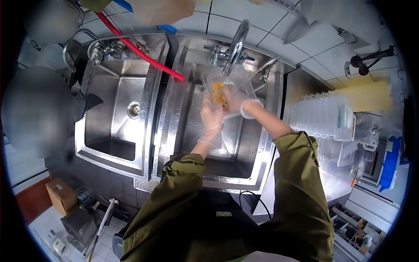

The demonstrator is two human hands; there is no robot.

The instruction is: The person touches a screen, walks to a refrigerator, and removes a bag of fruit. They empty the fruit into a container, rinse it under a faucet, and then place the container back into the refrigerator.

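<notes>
Over the right-hand sink basin, a clear plastic container (228,115) holds orange-yellow chunks of food (218,92), their kind too blurred to tell. My left hand (211,116), in a thin clear glove, grips the container's near left side. Inside the container is my right hand (238,99), gloved too, touching or beside the chunks; motion smears its fingers. Just above the container's far edge is the spout of the metal faucet (238,46).
The right-hand steel sink (209,168) lies under my hands, with a second sink (101,126) to its left. A red hose (146,56) reaches across to the divider. Stacked clear containers (321,115) stand on the right counter. A cardboard box (62,195) sits at lower left.
</notes>
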